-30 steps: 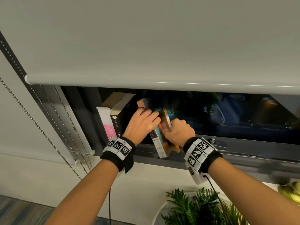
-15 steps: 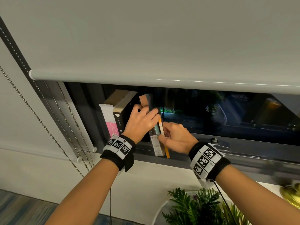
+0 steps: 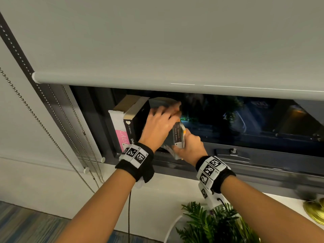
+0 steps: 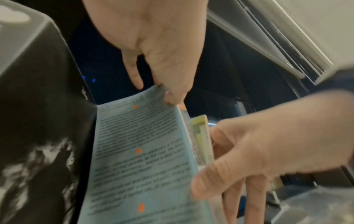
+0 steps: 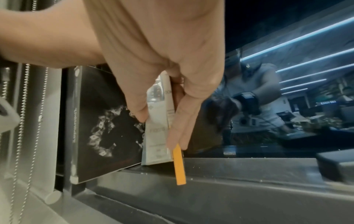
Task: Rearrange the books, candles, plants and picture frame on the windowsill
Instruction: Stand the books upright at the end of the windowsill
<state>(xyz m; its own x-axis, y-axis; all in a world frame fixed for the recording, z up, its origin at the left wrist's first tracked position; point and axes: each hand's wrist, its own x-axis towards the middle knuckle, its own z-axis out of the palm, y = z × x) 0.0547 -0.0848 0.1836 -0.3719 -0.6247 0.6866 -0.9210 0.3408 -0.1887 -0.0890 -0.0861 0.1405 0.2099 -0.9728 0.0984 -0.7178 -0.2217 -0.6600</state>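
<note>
My right hand [image 5: 162, 84] and left hand [image 3: 158, 127] both pinch two slim books [image 5: 160, 128], now pushed upright against the black book [image 3: 138, 120], beside one white book [image 3: 117, 127] on the windowsill [image 5: 239, 166].

1. Left hand [image 3: 158, 128]: covers most of the blue book's [image 4: 145, 159] upper part in the head view; its fingertips are smeared by motion.
2. Blue book: back-cover print is blurred, unreadable.
3. Thin books [image 5: 160, 128]: spine lettering too soft to read; how many cannot be told.
4. Plant [image 3: 215, 225]: cut off by the lower edge.
5. Brass object [image 3: 314, 210]: cropped at the right edge, unidentifiable.
</note>
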